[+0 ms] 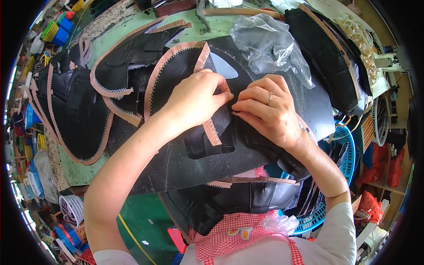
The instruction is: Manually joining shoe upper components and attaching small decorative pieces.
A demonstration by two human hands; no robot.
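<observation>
A black leather shoe upper (174, 79) with a pinkish, zigzag-stitched edge lies in front of me on a dark work board (154, 172). Over this upper, my left hand (196, 99) is closed in a pinch, the stitched edge passing beneath it. Just to its right, my right hand (269, 108), with a ring on one finger, has its thumb and fingertips pressed together. The two sets of fingertips almost meet; whatever is between them is too small or hidden to make out. Another black leather piece (269, 148) sits under my right hand.
More stitched black uppers lie at the left (79, 119), at the far right (329, 57) and across my lap (234, 198). A crumpled clear plastic bag (269, 44) rests on the board's far side. A wooden-handled hammer (240, 12) lies behind. At lower right stands a blue basket (349, 150).
</observation>
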